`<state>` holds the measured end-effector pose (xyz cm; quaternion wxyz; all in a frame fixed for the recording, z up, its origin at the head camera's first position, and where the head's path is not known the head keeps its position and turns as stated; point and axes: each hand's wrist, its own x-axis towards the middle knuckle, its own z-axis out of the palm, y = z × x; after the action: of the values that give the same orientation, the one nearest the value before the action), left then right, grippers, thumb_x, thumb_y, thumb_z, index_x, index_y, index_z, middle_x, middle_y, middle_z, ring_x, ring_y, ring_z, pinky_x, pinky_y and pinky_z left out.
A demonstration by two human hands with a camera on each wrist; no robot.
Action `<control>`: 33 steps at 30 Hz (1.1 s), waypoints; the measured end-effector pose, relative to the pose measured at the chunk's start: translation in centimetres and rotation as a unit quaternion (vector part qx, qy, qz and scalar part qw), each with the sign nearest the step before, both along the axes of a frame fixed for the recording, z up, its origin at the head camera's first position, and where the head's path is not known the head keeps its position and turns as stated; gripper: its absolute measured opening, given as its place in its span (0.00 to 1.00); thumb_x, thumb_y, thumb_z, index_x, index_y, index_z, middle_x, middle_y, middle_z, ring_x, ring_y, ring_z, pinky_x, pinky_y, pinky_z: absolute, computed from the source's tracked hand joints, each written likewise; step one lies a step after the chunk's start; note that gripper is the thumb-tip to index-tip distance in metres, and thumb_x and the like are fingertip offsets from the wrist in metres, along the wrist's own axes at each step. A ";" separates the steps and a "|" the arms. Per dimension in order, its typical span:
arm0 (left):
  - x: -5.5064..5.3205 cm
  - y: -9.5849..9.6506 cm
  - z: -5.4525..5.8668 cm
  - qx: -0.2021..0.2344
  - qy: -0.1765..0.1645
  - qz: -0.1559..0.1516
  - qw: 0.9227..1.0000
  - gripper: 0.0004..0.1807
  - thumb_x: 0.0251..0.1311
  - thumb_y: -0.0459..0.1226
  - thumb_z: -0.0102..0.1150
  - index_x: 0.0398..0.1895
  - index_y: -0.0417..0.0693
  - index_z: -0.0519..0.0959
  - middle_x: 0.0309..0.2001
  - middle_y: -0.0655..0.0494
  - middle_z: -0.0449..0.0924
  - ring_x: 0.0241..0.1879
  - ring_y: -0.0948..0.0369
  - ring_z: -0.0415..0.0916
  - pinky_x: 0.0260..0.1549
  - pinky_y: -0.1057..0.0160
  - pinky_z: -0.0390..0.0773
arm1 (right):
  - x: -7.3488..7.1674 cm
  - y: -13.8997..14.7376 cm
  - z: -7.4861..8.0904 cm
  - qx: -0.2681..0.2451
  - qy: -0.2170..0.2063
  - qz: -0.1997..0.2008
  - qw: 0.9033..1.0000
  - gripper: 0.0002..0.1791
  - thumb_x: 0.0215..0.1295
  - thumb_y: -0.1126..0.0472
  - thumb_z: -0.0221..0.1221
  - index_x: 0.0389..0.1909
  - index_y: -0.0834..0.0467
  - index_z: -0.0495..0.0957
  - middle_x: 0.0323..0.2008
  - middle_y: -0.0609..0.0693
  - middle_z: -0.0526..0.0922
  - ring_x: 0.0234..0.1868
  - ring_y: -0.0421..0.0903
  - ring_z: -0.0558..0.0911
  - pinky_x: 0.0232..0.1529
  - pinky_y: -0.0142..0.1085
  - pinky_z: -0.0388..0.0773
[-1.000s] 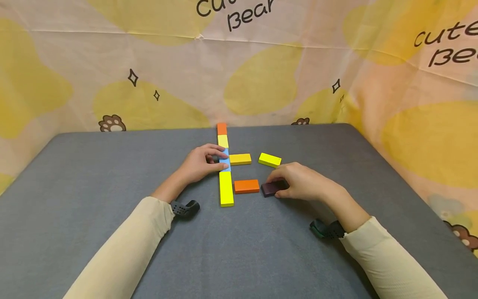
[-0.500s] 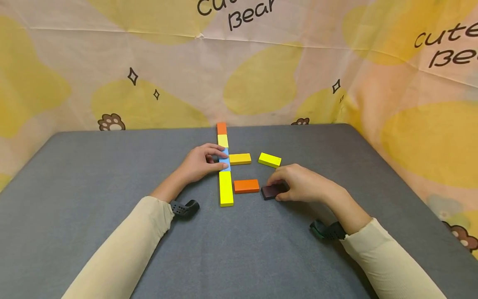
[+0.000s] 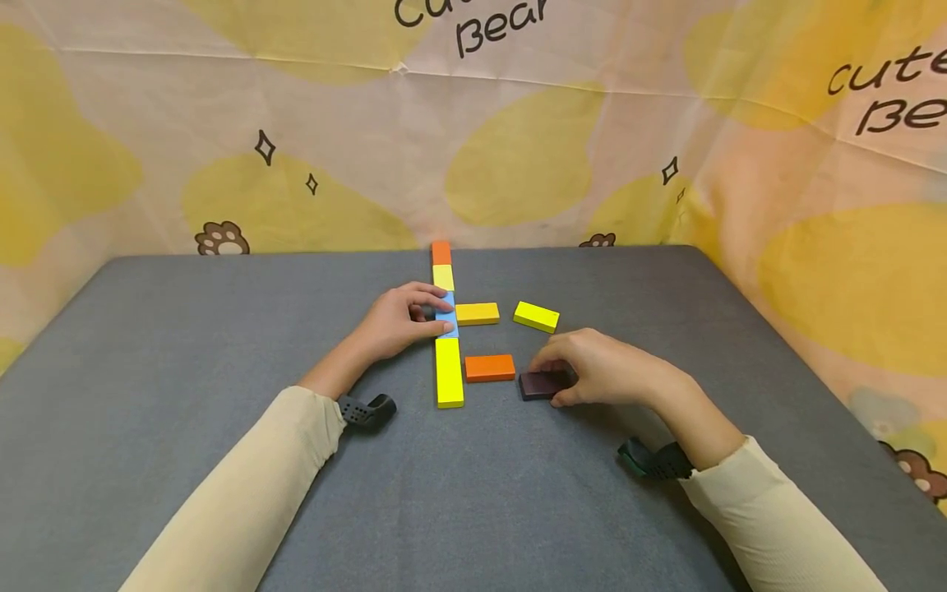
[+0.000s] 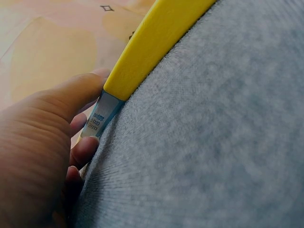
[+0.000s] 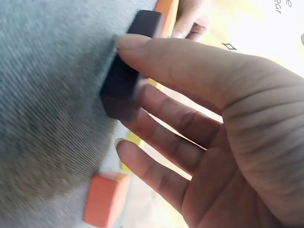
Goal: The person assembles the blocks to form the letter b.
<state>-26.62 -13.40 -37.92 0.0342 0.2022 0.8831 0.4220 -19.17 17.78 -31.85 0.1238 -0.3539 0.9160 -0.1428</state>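
My left hand [image 3: 403, 321] pinches a light blue block [image 3: 447, 306] between thumb and fingers; fingertips cover part of it. The block lies in a line with an orange block [image 3: 441, 252], a pale yellow block [image 3: 442, 277] and a long yellow block [image 3: 449, 374]. With thumb and fingers, my right hand [image 3: 602, 367] grips a dark purple-black block [image 3: 542, 385], its right end hidden by the hand. Just left of that block, with a small gap, lies an orange block [image 3: 490, 368].
A golden-yellow block [image 3: 478, 313] extends rightward from the blue one. Beyond my right hand lies a tilted bright yellow block [image 3: 536, 316]. Another orange block [image 5: 105, 199] shows below the fingers in the right wrist view. Grey cloth [image 3: 459, 510] covers the table, against a printed curtain.
The dark block has shifted slightly toward me and turned to lie straighter beside the orange block, with my right hand moving along. My left hand stays on the blue block.
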 end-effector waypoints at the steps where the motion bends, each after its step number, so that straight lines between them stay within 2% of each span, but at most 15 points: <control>1: 0.0 0.0 0.0 -0.001 0.000 0.000 1.000 0.18 0.61 0.44 0.71 0.52 0.49 0.86 0.65 0.55 0.76 0.42 0.56 0.75 0.46 0.60 0.74 | 0.0 0.2 0.2 -0.003 -0.001 0.000 1.000 0.21 0.54 0.62 0.74 0.50 0.49 0.85 0.44 0.42 0.85 0.43 0.40 0.80 0.48 0.39 0.78; 4: -0.1 0.1 0.0 -0.002 0.002 0.001 1.000 0.18 0.60 0.44 0.71 0.52 0.49 0.86 0.65 0.55 0.76 0.42 0.56 0.75 0.46 0.60 0.75 | 0.3 1.1 1.3 -0.014 0.006 -0.012 1.000 0.22 0.54 0.64 0.74 0.51 0.49 0.85 0.46 0.43 0.86 0.45 0.43 0.81 0.49 0.43 0.79; 7: -0.2 0.1 0.0 -0.005 0.005 0.002 1.000 0.18 0.60 0.44 0.71 0.52 0.49 0.86 0.65 0.55 0.76 0.42 0.55 0.75 0.46 0.60 0.75 | 0.6 2.1 2.5 -0.019 0.032 -0.032 0.999 0.19 0.57 0.67 0.70 0.50 0.52 0.86 0.46 0.46 0.87 0.45 0.45 0.82 0.48 0.45 0.80; 12: -0.3 0.2 -0.1 -0.010 0.006 0.002 1.000 0.19 0.60 0.45 0.72 0.52 0.50 0.86 0.65 0.56 0.76 0.42 0.56 0.76 0.46 0.60 0.75 | 1.1 2.7 3.8 -0.015 0.069 -0.077 0.995 0.13 0.62 0.68 0.66 0.47 0.54 0.87 0.44 0.48 0.87 0.43 0.44 0.83 0.46 0.44 0.82; 15: -0.4 0.1 -0.2 -0.013 0.008 0.003 1.000 0.19 0.59 0.45 0.72 0.52 0.50 0.86 0.65 0.56 0.76 0.43 0.56 0.76 0.46 0.60 0.75 | 1.2 2.0 3.4 -0.013 0.076 -0.074 0.994 0.12 0.61 0.65 0.68 0.46 0.54 0.87 0.43 0.47 0.87 0.43 0.44 0.83 0.47 0.43 0.82; 20: -0.3 0.0 -0.3 -0.010 0.005 0.004 1.000 0.19 0.59 0.45 0.72 0.52 0.50 0.87 0.65 0.56 0.76 0.43 0.56 0.76 0.46 0.60 0.75 | 1.1 -0.1 1.7 0.022 0.056 -0.014 0.998 0.17 0.57 0.58 0.73 0.48 0.52 0.86 0.45 0.45 0.86 0.45 0.44 0.83 0.50 0.44 0.80; 25: -0.3 0.1 -0.3 -0.008 0.004 0.006 1.000 0.19 0.59 0.45 0.72 0.52 0.50 0.87 0.65 0.56 0.76 0.43 0.55 0.76 0.46 0.60 0.75 | 1.0 -0.9 0.7 0.036 0.053 -0.010 0.998 0.16 0.55 0.63 0.73 0.45 0.52 0.86 0.42 0.44 0.86 0.43 0.41 0.82 0.50 0.42 0.80; 33: -0.4 0.1 -0.2 -0.009 0.001 0.005 1.000 0.18 0.60 0.45 0.72 0.52 0.50 0.87 0.65 0.56 0.76 0.43 0.56 0.76 0.46 0.60 0.75 | 1.0 -0.7 0.6 0.032 0.053 0.006 0.998 0.15 0.52 0.66 0.73 0.42 0.53 0.87 0.38 0.43 0.85 0.38 0.39 0.80 0.45 0.37 0.79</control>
<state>-26.98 -13.29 -38.14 0.0334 0.1981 0.8877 0.4142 -18.13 17.04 -31.22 0.0869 -0.3626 0.9231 -0.0936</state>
